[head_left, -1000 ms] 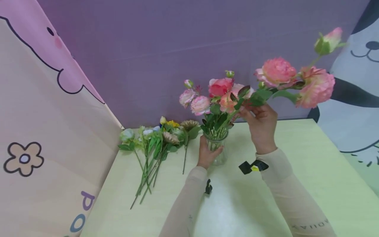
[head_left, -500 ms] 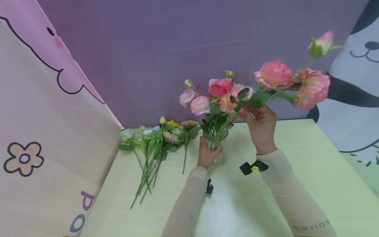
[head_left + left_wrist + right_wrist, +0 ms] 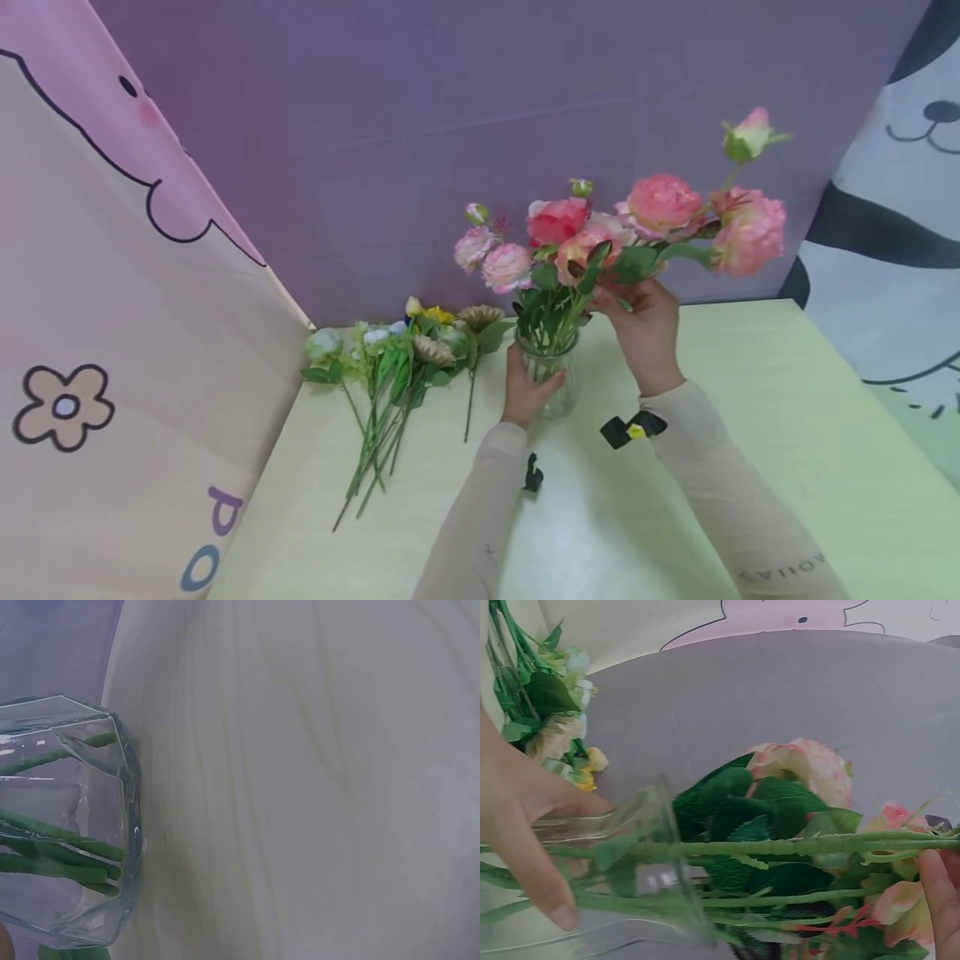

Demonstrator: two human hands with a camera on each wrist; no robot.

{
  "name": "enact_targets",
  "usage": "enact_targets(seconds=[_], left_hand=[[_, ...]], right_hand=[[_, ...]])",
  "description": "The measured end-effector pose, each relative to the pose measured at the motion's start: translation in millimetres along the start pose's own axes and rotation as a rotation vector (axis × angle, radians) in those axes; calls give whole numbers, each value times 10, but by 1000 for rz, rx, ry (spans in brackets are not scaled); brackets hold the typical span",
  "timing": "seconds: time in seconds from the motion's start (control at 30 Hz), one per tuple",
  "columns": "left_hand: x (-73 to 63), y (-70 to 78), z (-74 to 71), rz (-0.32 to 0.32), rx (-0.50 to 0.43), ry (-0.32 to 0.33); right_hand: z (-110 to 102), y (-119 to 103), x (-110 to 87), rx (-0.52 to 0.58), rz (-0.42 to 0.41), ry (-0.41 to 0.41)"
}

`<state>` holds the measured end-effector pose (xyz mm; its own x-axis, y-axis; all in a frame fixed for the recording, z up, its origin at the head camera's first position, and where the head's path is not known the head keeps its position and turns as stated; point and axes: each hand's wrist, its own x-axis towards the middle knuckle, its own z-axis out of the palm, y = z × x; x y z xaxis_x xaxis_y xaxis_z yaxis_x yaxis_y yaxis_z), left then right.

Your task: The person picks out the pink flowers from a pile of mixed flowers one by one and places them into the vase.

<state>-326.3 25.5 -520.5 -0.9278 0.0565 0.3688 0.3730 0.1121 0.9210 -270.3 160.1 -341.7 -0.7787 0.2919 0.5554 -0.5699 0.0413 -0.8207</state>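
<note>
My left hand (image 3: 525, 390) grips the side of a clear glass vase (image 3: 561, 393) standing on the table. Pink and coral flowers (image 3: 557, 222) with green leaves fill its mouth. To the right of them, my right hand (image 3: 648, 337) pinches the stem of a pink flower spray (image 3: 663, 204), which leans right with two full blooms and a bud. In the right wrist view, that green stem (image 3: 795, 846) runs from the fingertips (image 3: 936, 889) into the vase mouth. Several stem ends (image 3: 67, 866) show through the faceted glass base in the left wrist view.
Left of the vase lies a loose pile of artificial flowers (image 3: 390, 358), white, yellow and beige, with long stems pointing toward the front. A purple backdrop (image 3: 420, 150) stands behind the pale table (image 3: 600, 517), and printed panels flank it.
My right hand has moved left and slightly down, bringing the pink flower spray closer to the flowers in the vase. The left hand keeps its grip on the vase.
</note>
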Motion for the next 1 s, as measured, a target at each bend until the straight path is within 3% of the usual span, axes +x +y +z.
enact_targets(seconds=[0.33, 0.73, 1.0], left_hand=[[-2, -29, 2, 25, -11, 1], [-13, -12, 3, -5, -1, -4], [-25, 13, -10, -8, 0, -10]], right_hand=[[22, 170, -36, -38, -20, -33], [50, 316, -105, -97, 84, -30], [43, 456, -173, -260, 98, -70]])
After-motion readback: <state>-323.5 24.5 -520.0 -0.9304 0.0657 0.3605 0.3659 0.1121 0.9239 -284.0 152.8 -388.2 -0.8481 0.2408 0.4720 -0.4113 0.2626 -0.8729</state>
